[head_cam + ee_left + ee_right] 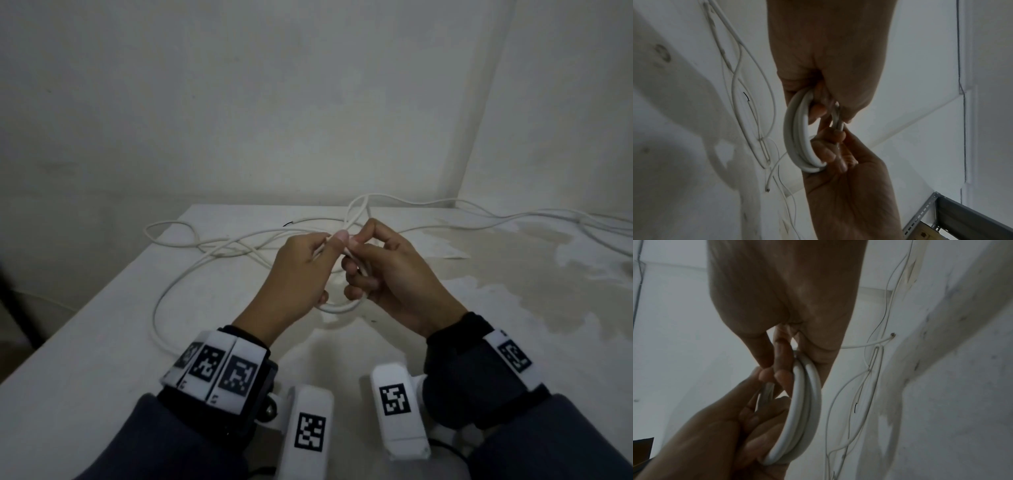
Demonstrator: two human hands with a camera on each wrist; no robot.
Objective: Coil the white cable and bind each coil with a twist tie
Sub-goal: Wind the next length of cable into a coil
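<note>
Above the near middle of the surface [102, 342], both hands meet around a small coil [797, 138] of the white cable, held up off the tabletop. The left hand [294, 274] has its fingers curled through the coil and its thumb and forefinger pinching the upper strands; the right hand [387, 270] is clamped on the same coil from the other side, its fingertips [785, 376] pressed against the left thumb where the strands bunch together. Whether a twist tie sits in that pinch cannot be told; something thin shows between the fingers in the left wrist view, but it is too dim to name. Beyond the coil, loose white cable [191, 260] sprawls in crossing loops toward the far edge of the surface, and a cut cable end [767, 190] lies to the left of the coil. My judgement is that the main risk is the turns springing apart if either pinch relaxes before a tie is wound on, since the cable looks stiff and the loops are tight. A second risk is the trailing length snagging in the crossed loops beyond the coil and tugging it out of shape. No containers are in view, so nothing is stored in anything
</note>
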